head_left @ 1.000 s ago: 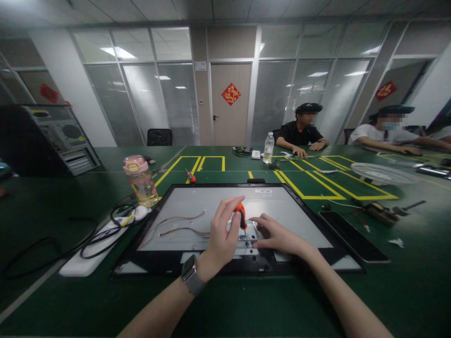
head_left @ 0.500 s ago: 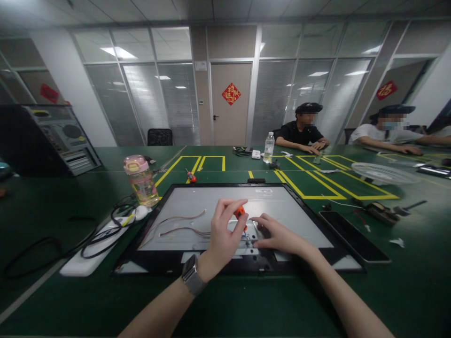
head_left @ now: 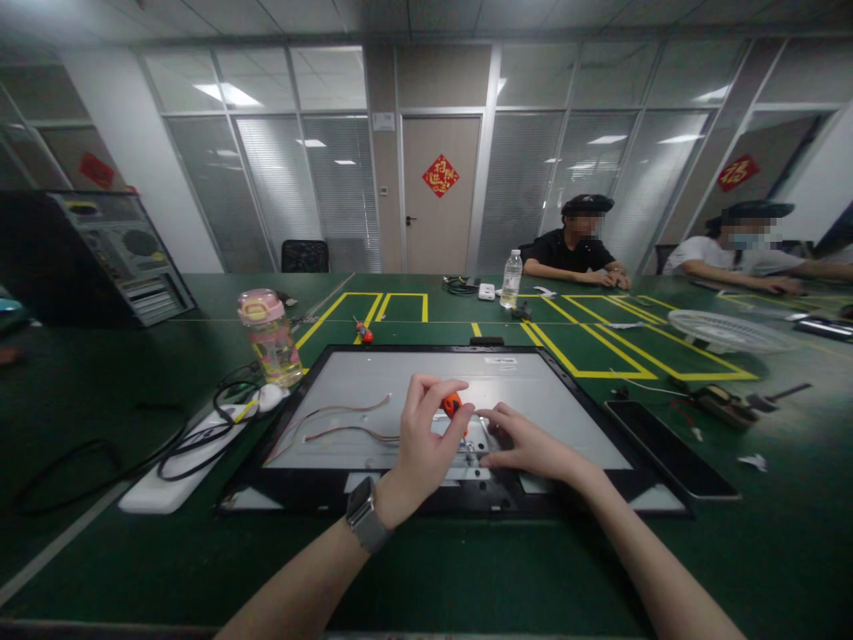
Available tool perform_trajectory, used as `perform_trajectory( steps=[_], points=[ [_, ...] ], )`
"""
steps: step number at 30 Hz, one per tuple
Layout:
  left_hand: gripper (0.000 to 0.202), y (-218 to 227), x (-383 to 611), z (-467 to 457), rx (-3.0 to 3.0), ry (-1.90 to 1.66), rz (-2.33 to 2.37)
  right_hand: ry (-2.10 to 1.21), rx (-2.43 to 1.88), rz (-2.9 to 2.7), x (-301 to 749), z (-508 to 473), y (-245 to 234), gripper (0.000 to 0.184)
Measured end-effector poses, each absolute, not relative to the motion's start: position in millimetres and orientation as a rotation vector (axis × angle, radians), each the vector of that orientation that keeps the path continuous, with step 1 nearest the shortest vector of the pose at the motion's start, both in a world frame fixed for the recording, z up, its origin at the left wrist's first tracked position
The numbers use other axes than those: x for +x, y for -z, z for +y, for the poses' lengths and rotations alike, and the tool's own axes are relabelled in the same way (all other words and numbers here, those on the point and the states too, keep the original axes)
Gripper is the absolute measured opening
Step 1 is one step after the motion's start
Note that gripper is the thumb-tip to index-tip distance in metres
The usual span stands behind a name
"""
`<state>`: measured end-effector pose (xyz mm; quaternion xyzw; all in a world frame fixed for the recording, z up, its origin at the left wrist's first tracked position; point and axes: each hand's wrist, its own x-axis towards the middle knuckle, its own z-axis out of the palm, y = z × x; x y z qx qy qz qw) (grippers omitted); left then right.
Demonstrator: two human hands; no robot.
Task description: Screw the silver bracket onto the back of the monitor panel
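Note:
My left hand (head_left: pixel 430 444) grips an orange-and-black screwdriver (head_left: pixel 452 404) by its handle, held upright between thumb and fingers. The shaft's lower end meets a small metal bracket (head_left: pixel 478 437) on the back of a flat display panel (head_left: pixel 373 369). At the bracket's right side, my right hand (head_left: pixel 526 444) rests with thumb and forefinger apart, touching it or the panel beside it. Thin wires (head_left: pixel 350 433) run across the panel to the left of my hands. Whatever lies right under the screwdriver tip is too small to make out.
Left of the panel are a pink-lidded bottle (head_left: pixel 270 342) and a white power strip (head_left: pixel 166 471) with black cables. A black flat device (head_left: pixel 666 449) lies to the right. Beyond are a red-handled tool (head_left: pixel 363 333), a water bottle (head_left: pixel 511 280) and two seated people.
The orange screwdriver handle has turned slightly in my left hand. My right hand stays at the bracket. Across the table, a co-worker's hands have drawn together.

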<state>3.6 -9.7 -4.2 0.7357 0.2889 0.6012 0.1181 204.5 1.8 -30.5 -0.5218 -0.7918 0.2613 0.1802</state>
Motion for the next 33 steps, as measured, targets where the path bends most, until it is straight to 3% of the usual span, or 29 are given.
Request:
perform_trajectory(
  steps=[14, 21, 27, 33],
  points=[
    [0.037, 1.0, 1.6, -12.4, 2.170, -1.675, 0.824, -0.757, -1.481, -2.223, 204.1, -0.1, 28.5, 0.065],
    [0.023, 2.1, 4.0, -10.9, 2.174, -1.812, 0.881, -0.741, -1.477, -2.238, 204.6, 0.2, 28.7, 0.065],
    [0.032, 1.1, 1.8, -13.0, 2.203, -1.732, 0.773, -0.759, -1.468, -2.216, 204.3, 0.1, 29.3, 0.066],
    [0.022, 1.7, 3.6, -10.7, 2.201, -1.791, 0.829, -0.745, -1.465, -2.225, 204.3, -0.4, 29.7, 0.062]
  ],
)
